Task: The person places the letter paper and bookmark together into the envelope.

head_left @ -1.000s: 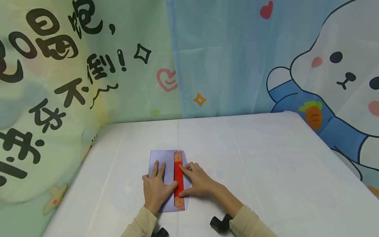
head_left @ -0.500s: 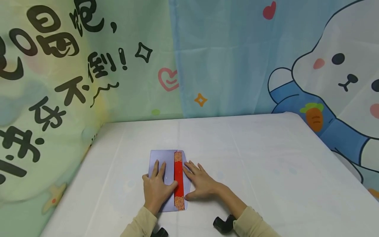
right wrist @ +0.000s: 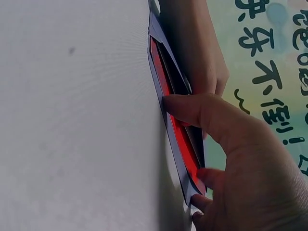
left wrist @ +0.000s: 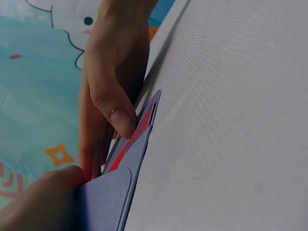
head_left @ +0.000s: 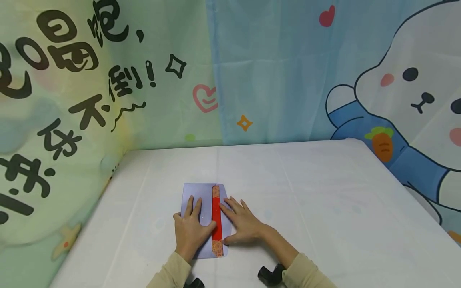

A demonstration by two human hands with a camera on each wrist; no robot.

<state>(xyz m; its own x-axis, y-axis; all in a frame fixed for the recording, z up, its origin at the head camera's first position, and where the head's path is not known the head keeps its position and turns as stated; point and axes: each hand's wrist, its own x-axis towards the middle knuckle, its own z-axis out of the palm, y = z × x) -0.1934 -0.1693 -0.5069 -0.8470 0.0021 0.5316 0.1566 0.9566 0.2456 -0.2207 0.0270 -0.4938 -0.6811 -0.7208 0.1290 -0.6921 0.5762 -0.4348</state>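
A pale purple paper envelope [head_left: 192, 190] lies on the table. Along its right side a strip of a flat red piece [head_left: 216, 210] with orange patterned ends shows from the opening. My left hand [head_left: 191, 234] rests on the envelope with fingers spread, its thumb reaching the strip's left edge. At the right side is my right hand [head_left: 246, 225], fingers apart, index fingertip and thumb against the red piece's outer edge. In the right wrist view, the envelope's mouth [right wrist: 167, 45] gapes, with the red piece inside; the rest of it is hidden within.
The envelope lies on a white cloth-covered table [head_left: 306, 192]. Black wrist devices [head_left: 271, 276] sit at both cuffs. Behind hangs a printed curtain [head_left: 266, 80] with lettering and a cartoon animal.
The right fingers have come off the top of the red piece to its right edge, then shifted slightly left. The visible red strip is narrower. The left hand has stayed put.
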